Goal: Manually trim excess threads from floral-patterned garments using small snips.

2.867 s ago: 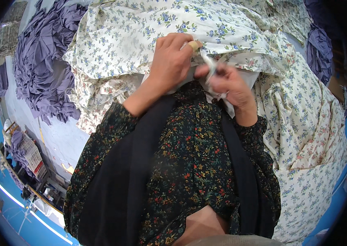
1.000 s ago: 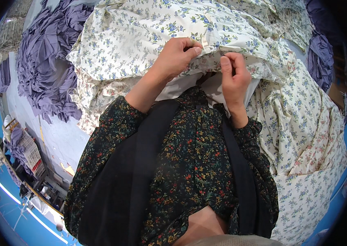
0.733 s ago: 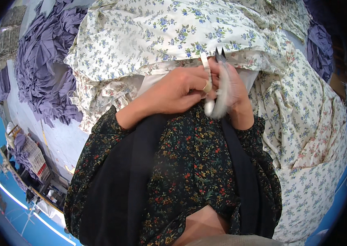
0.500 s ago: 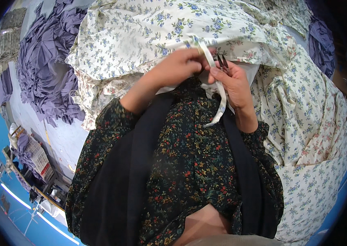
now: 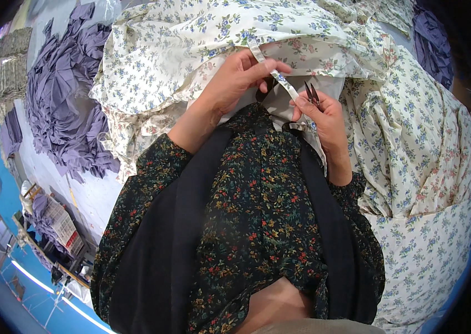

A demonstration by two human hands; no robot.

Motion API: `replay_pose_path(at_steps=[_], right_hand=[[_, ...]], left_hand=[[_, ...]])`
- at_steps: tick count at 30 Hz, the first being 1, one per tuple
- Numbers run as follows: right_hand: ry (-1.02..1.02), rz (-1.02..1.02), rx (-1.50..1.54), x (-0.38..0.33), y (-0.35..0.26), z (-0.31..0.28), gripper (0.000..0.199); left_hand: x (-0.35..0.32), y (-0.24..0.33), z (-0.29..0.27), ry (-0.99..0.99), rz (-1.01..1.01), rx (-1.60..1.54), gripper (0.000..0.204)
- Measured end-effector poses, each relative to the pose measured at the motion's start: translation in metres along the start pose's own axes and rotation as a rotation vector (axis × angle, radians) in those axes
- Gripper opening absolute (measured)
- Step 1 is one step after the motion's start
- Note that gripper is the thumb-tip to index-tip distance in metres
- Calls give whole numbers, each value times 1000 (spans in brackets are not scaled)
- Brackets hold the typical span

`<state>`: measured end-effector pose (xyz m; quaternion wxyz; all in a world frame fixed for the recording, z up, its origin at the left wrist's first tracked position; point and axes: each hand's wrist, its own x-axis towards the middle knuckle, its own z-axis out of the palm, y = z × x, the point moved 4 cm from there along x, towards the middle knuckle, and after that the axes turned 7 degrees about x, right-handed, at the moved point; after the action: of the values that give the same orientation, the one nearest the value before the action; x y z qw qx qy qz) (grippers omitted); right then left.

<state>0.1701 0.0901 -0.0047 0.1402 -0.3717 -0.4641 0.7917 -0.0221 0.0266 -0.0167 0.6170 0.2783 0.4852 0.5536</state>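
Observation:
A narrow white strap with a blue floral print runs between my hands at a slant. My left hand pinches it with the thumb near its upper end, the fingers behind it. In my right hand are the strap's lower part, held under the thumb, and a pair of thread snips. The snips' dark blades point up and stand slightly apart; their handle is hidden in the palm. Behind both hands lies a big heap of white floral fabric, its edge folded over a white underside.
More floral fabric hangs in folds at the right. A pile of purple-grey cloth covers part of the pale table at the left. Stacked bundles lie at the far left, above a white crate. More purple cloth sits far right.
My left hand has come into a pinch on the strap's upper part, and the strap now stretches straighter between my hands. The dangling lower end has swung right, below my right hand.

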Motion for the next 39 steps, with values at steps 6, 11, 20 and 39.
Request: replay_pose_path(at_steps=[6, 11, 20, 39], right_hand=[[7, 11, -43, -3, 3, -9, 17], [44, -11, -38, -6, 5, -16, 18], [52, -16, 0, -6, 3, -19, 17], [88, 73, 28, -4, -4, -17, 20]], left_hand=[[8, -2, -22, 182, -7, -120, 39], [19, 3, -30, 151, 94, -200, 42], [10, 25, 10, 178, 215, -302, 51], [-4, -17, 23, 222, -177, 162, 24]])
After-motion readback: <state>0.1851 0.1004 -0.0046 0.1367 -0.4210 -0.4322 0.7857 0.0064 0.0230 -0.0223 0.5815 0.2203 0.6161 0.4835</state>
